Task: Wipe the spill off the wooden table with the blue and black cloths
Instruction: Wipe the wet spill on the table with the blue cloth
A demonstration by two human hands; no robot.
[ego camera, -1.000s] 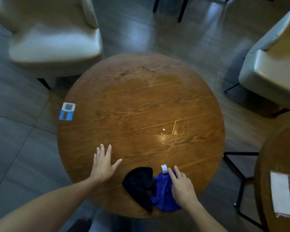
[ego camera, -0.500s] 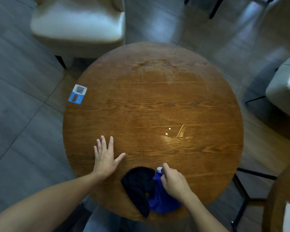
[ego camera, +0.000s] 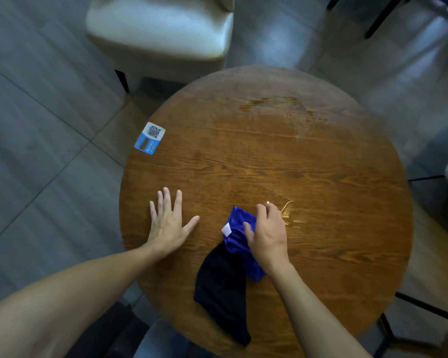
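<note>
Item: round wooden table (ego camera: 321, 267), seen from above, with a grey tiled floor (ego camera: 36, 177) around it. Your left hand (ego camera: 167, 224) lies flat on the wood at the table's near left, palm down, the four fingers held loosely side by side and pointing away from you, the thumb splayed out toward the right; it holds nothing and lies well apart from both cloths. Your right hand (ego camera: 268, 235) rests on top of the blue cloth (ego camera: 237, 228), fingers curled and bunched over the cloth's far right part, the thumb lying across the fabric on the left; whether the fingertips pinch the fabric or only press on it, you cannot tell. The blue cloth shows to the left of and below your fingers, with a small white tag (ego camera: 227, 229) on its left edge, and a corner sticks out below your wrist. The black cloth (ego camera: 221, 293) lies nearer you, touching the blue cloth's near left side and trailing down toward the table's near edge, clear of your fingers. The spill (ego camera: 292, 217) glints just beyond and to the right of your right fingertips, beside the blue cloth. A paler, smeared patch (ego camera: 277, 112) marks the far part of the top. A blue and white QR sticker (ego camera: 149, 138) sits at the left rim. A cream chair (ego camera: 161, 29) stands beyond the table.
</note>
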